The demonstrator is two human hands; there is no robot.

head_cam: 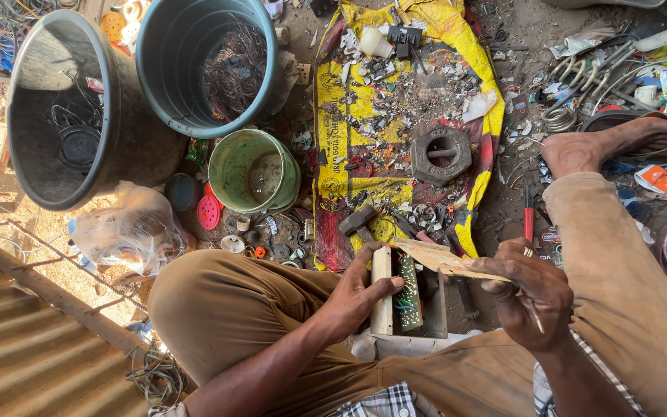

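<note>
A person sits on the dirt floor (503, 224) with both knees bent, in brown trousers. At the far left corner of the floor stand two big tubs. The black tub (71, 116) has some wires in it. The grey-blue tub (202, 62) beside it holds a tangle of thin copper wire. Just in front of them is a smaller green bucket (255, 171). A yellow sack (403, 131) lies flat in the middle of the floor, covered with little broken bits. A heavy metal nut (441, 154) rests on it. A clear plastic bag (129, 228) lies by the left knee.

Close to the person, between the knees, is a small box-shaped part with a green circuit board (409, 293) in it. It stands up on end, so its long side points away from the person. The left hand (357, 297) is wrapped around its left side, thumb on the front, holding it tight. The right hand (530, 293) is just to the right of it, closed around a thin tool and a flat piece of brown board (445, 259). That piece reaches over the top of the box. Both hands are very near the box, and the left one is touching it.
</note>
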